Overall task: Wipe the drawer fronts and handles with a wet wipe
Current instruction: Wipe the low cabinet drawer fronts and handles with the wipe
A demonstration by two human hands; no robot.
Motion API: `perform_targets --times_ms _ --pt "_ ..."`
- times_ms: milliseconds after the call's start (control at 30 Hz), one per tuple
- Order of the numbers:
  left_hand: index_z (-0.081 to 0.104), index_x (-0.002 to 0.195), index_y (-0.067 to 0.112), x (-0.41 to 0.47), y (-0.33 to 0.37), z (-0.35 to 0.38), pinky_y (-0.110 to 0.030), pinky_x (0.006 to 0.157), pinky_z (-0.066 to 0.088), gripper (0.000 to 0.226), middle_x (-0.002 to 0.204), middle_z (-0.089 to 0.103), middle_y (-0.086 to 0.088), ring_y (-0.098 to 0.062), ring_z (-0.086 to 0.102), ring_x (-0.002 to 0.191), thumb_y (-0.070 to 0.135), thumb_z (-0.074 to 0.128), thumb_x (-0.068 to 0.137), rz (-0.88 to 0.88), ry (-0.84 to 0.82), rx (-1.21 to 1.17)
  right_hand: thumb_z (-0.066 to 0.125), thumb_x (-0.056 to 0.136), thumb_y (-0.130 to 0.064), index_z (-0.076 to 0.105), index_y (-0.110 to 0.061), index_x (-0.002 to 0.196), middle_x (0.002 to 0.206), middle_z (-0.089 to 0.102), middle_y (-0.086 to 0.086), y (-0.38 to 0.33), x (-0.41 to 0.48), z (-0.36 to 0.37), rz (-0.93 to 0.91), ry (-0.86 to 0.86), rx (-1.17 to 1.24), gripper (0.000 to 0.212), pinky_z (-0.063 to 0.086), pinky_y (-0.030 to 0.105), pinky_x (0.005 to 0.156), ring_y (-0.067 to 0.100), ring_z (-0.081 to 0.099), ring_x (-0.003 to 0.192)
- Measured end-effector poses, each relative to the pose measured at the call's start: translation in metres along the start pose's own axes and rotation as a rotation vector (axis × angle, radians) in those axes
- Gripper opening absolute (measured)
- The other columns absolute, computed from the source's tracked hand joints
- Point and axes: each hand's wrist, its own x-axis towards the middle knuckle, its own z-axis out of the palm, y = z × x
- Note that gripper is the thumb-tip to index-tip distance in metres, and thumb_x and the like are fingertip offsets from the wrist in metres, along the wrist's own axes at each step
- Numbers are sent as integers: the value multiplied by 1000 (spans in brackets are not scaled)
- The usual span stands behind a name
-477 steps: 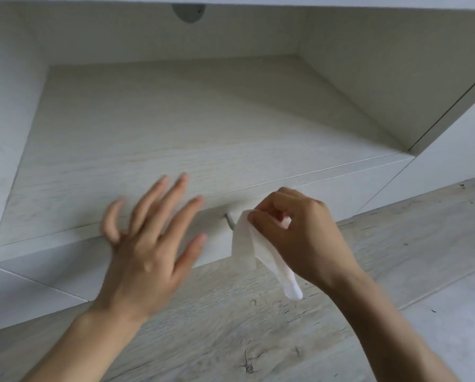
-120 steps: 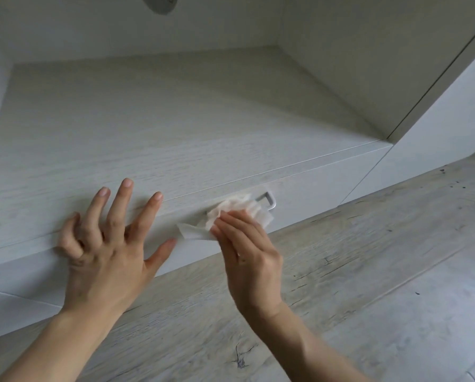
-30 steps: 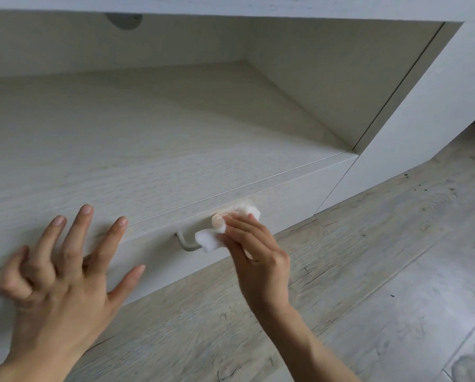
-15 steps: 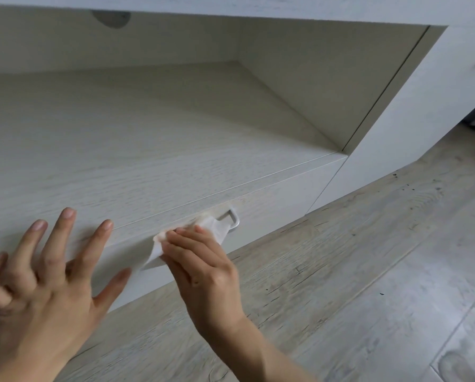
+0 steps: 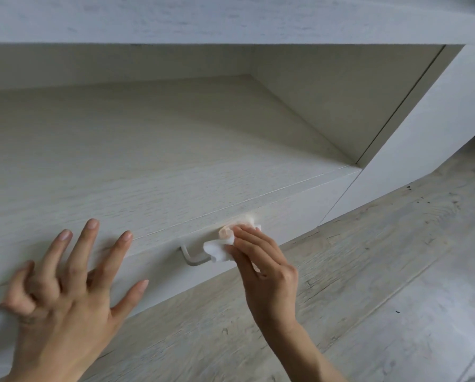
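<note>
Right fingers (image 5: 247, 241) pinch the wet wipe (image 5: 219, 248) around the right end of the handle (image 5: 193, 257)

The right hand (image 5: 263, 271) is the nearer one; the bare metal bar runs leftward from its fingertips, long axis along the drawer front (image 5: 299, 213). The wipe is white and crumpled, bunched over the handle's right post. Left of the handle, well apart, the left hand (image 5: 65, 293) braces on the drawer's top edge, fingers spread, holding nothing
</note>
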Motion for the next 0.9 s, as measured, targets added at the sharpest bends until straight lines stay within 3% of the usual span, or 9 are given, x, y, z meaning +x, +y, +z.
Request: perform_targets --times_ms 100,233,500,600,767,900 --pt "31 155 21 1 1 1 -71 85 46 71 162 20 -11 -38 28 138 56 47 96 -2 18 23 65 87 -15 75 -7 96 108 69 -8 -14 -8 11 31 4 32 16 47 29 102 2 61 112" --pt "30 155 22 0 1 0 -71 87 45 69 163 17 -10 -39 29 138 56 45 97 -10 5 24 69 88 -7 74 -4 96 110 71 3 -33 -24 36 -99 -84 70 10 47 40 103 11 63 112" --pt "27 156 21 2 1 -4 -71 88 45 71 164 13 -8 -38 27 139 56 44 97 2 5 27 69 87 1 74 -3 97 112 70 7 -20 -12 26 -337 -231 -11 12 47 39 101 20 64 108" --pt "29 155 20 1 1 -5 -70 87 46 71 160 22 -13 -38 27 138 55 46 96 -4 9 14 65 90 -1 74 -3 99 114 69 7 -7 -12 7 -348 -257 -28 13 47 38 103 20 62 113" --pt "35 152 20 3 4 -11 -71 89 43 64 155 29 -16 -38 28 137 55 41 98 -32 -40 -12 70 84 -6 74 -3 97 111 69 7 17 4 -32 -112 -169 -149 14 47 21 100 12 62 110" --pt "41 146 15 8 25 -21 -70 99 30 61 154 32 -21 -40 31 137 50 39 96 -101 -94 -72 72 81 -2 75 -2 96 103 67 -6 25 18 -68 335 -3 -262 16 41 -1 86 4 65 91"
